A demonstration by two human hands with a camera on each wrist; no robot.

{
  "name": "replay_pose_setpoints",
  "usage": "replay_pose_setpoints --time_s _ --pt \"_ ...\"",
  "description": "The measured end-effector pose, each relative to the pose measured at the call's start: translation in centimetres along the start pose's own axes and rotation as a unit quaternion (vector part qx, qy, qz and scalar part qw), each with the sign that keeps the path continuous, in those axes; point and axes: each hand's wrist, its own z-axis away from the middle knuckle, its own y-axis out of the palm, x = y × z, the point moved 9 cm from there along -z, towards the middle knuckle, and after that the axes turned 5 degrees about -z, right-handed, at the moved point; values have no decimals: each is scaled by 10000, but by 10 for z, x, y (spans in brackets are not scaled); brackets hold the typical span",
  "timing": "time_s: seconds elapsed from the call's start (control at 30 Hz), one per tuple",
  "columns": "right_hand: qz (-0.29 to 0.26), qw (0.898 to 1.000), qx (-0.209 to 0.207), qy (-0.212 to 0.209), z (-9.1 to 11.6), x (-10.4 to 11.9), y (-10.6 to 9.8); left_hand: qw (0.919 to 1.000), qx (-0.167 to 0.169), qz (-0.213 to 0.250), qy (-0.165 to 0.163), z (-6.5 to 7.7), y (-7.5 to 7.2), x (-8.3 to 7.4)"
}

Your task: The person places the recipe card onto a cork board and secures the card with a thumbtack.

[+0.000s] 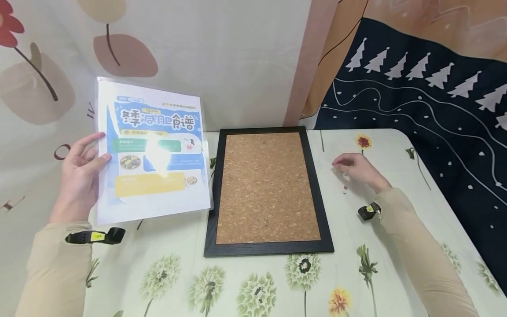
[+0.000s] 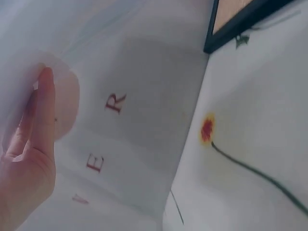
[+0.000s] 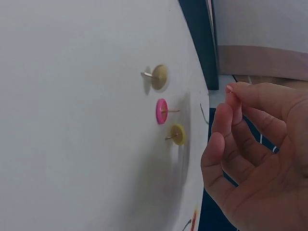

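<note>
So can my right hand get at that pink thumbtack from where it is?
Probably yes: your right hand is near the pink thumbtack, which lies on the tablecloth with nothing covering it. I can't tell whether that hand already holds something.

White sheet printed blue, green and yellow [image 1: 154,154]: middle lost in glare, fine lettering unreadable | black-framed rectangular brown cork board [image 1: 269,189]: cut off by left wrist view's top edge | bare right hand [image 1: 358,169]: anything between fingertips too small to tell
</note>
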Motion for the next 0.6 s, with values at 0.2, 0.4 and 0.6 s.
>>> replay_pose_setpoints --time_s 0.2,0.4,0.6 --pt "-58 9999 -50 -122 1 0 0 9998 165 62 66 1 22 6" --pt "-193 9995 -162 -208 -2 5 -2 9993 365 8 106 0 40 27" --pt "-217 9988 -301 -326 -2 15 -4 9982 497 -318 -44 0 54 52"
